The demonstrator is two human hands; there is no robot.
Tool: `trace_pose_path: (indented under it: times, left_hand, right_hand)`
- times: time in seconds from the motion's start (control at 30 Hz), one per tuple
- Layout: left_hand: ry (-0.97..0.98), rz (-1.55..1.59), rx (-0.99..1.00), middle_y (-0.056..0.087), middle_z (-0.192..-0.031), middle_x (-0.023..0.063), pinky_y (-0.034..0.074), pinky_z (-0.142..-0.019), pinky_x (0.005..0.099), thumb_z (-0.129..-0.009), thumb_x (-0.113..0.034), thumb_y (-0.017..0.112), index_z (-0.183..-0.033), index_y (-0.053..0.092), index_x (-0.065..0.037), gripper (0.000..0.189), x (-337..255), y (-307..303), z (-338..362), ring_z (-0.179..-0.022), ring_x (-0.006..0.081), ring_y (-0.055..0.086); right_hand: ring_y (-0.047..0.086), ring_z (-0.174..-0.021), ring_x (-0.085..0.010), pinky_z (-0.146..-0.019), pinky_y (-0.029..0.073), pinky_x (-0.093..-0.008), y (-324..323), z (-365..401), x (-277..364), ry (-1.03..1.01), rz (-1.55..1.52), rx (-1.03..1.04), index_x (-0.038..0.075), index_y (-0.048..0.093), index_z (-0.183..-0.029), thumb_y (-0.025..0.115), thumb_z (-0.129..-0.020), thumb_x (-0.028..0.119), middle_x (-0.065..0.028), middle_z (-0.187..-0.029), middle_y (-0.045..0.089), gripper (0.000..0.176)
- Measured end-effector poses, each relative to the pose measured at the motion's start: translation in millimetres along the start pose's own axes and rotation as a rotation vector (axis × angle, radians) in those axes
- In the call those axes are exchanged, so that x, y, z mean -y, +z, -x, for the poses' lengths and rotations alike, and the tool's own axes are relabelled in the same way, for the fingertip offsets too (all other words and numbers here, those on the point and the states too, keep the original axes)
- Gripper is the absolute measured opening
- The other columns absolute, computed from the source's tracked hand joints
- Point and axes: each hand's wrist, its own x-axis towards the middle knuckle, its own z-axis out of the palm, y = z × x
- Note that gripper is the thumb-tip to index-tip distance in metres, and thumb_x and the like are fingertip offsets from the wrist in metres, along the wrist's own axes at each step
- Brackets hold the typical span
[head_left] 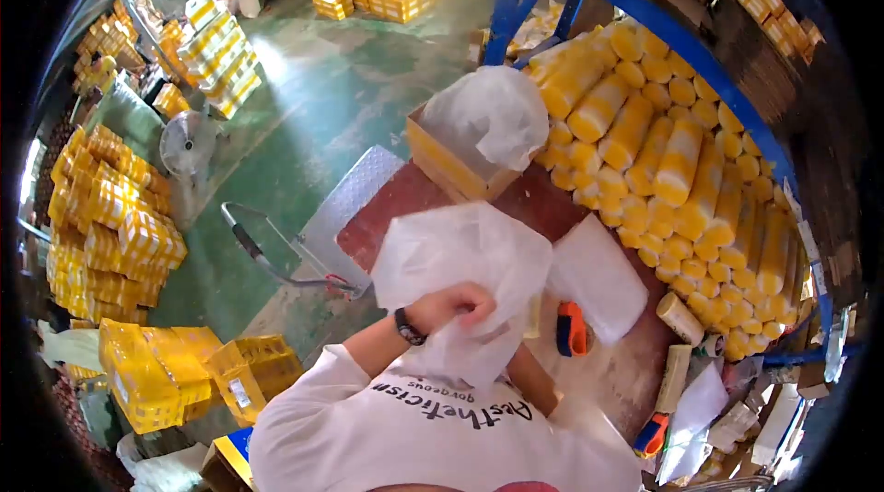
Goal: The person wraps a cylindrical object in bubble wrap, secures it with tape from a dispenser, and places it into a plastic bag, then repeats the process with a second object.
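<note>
A translucent white plastic bag (460, 257) spreads in front of my chest, above the red-brown table (635, 381). My left hand (460, 304), with a dark bracelet at the wrist, is closed on the bag's near part. The other forearm reaches under the bag, and its hand is hidden behind the plastic. Beyond the bag stands an open cardboard box (451, 160) with a white plastic liner (488, 114) bulging out. To the right lie a stack of white sheets (599, 275) and an orange and black tape dispenser (572, 329).
Many yellow-white rolls (681, 169) are piled at the right beneath a blue frame (718, 77). A metal platform cart (354, 202) with a handle stands left of the table. Yellow-taped boxes (157, 368) and a fan (187, 144) are farther left.
</note>
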Motion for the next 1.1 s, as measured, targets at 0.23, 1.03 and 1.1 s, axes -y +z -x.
trace_pose_path:
  times: [0.23, 1.03, 1.1]
  left_hand:
    - [-0.057, -0.736, 0.246, 0.053, -0.081, 0.0061, 0.043, -0.066, 0.0299, -0.081, -0.023, 0.067, -0.091, 0.055, -0.004, 0.024, -28, -50, -87, -0.076, 0.0183, 0.052]
    - [0.320, -1.273, -1.149, 0.066, -0.083, 0.0080, 0.047, -0.060, 0.0266, -0.087, -0.011, 0.060, -0.086, 0.058, -0.001, 0.010, -109, -132, -20, -0.071, 0.0130, 0.060]
    - [0.221, -1.229, -1.107, 0.067, -0.084, 0.0091, 0.047, -0.062, 0.0282, -0.090, -0.008, 0.054, -0.092, 0.055, -0.001, 0.008, -96, -108, -12, -0.073, 0.0143, 0.062]
  right_hand:
    - [0.062, -0.094, -0.0340, -0.088, 0.047, -0.0389, -48, -32, -3, 0.113, -0.410, -0.459, 0.003, 0.045, -0.128, 0.067, -0.074, 0.026, -0.0206, -0.119, 0.056, 0.063]
    - [0.059, -0.095, -0.0367, -0.085, 0.048, -0.0412, -108, 14, 24, -0.027, -0.529, -0.685, 0.002, 0.052, -0.123, 0.062, -0.073, 0.016, -0.0184, -0.112, 0.059, 0.052]
    - [0.059, -0.095, -0.0370, -0.085, 0.048, -0.0413, -103, 6, 32, -0.030, -0.450, -0.605, 0.002, 0.052, -0.122, 0.061, -0.073, 0.015, -0.0183, -0.111, 0.059, 0.051]
